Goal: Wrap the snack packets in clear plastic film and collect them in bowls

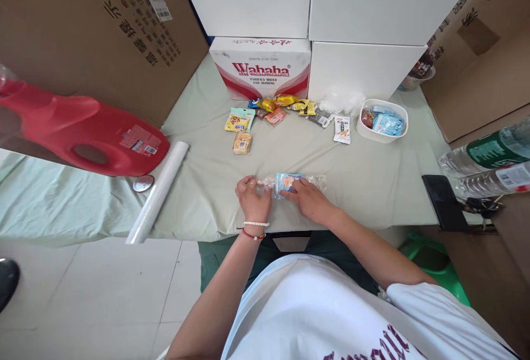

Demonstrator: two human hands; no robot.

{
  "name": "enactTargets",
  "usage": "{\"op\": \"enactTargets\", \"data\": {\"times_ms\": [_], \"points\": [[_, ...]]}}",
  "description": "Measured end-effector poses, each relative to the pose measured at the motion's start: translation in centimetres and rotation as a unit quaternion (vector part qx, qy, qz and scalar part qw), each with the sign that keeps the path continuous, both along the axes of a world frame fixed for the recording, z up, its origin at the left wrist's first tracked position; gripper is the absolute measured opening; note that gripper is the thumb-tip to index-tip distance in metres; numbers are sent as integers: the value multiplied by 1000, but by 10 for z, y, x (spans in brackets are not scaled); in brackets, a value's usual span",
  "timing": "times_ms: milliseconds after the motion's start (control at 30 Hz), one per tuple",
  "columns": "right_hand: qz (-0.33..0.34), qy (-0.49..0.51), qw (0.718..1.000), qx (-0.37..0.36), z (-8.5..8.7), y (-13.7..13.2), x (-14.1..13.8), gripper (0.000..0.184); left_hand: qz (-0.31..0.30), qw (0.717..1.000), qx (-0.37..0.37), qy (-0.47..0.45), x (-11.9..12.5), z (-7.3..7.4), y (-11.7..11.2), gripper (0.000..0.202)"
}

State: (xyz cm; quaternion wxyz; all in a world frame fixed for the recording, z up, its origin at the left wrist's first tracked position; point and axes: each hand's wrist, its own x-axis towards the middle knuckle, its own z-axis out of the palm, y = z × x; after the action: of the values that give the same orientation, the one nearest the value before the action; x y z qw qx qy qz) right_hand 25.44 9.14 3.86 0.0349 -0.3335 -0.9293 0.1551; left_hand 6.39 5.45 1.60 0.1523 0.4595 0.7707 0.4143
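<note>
A blue snack packet (280, 183) lies near the front edge of the table, inside or on a clear plastic bag (319, 181) that sticks out on both sides of it. My left hand (253, 197), with two bracelets at the wrist, is closed on the bag's crumpled left end. From the right, my right hand (309, 199) rests over the packet, thumb and fingertips gripping its lower and right parts. My fingers hide some of the packet.
Farther back are a yellow-green snack bag (240, 120), a square biscuit pack (242, 143), a white sachet (342, 130) and a white bowl (383, 135) of packets. A plastic wrap roll (159, 191) and red jug (95, 133) are left; a black phone (444, 202) and bottles (484, 153) right.
</note>
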Motion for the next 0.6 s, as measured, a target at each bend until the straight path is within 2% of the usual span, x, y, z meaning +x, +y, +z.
{"op": "enactTargets", "data": {"times_ms": [67, 167, 267, 333, 367, 433, 500, 533, 600], "points": [[-4, 6, 1000, -3, 0, -3, 0, 40, -50, 998, 5, -42, 15, 8, 2, 13], [-20, 29, 999, -12, -2, -10, 5, 31, -149, 988, 1, -43, 41, 18, 2, 26], [-7, 106, 994, -38, -7, -18, 21, 22, -253, 966, 18, 60, 57, 18, -5, 32], [5, 175, 982, -77, -10, -23, 36, 19, -295, 945, 24, 138, 61, 11, -11, 35], [-15, 210, 973, -91, -12, -24, 44, 20, -305, 937, 22, 168, 62, 7, -15, 38], [-131, 264, 953, -75, -17, -22, 57, 25, -306, 928, 21, 209, 63, -1, -22, 44], [-287, 266, 920, -3, -22, -18, 65, 28, -304, 924, 22, 231, 65, -8, -26, 52], [-343, 248, 906, 33, -25, -15, 66, 32, -303, 922, 22, 239, 65, -10, -27, 56], [-385, 202, 898, 70, -29, -9, 66, 41, -302, 920, 20, 249, 66, -12, -28, 59]]}}
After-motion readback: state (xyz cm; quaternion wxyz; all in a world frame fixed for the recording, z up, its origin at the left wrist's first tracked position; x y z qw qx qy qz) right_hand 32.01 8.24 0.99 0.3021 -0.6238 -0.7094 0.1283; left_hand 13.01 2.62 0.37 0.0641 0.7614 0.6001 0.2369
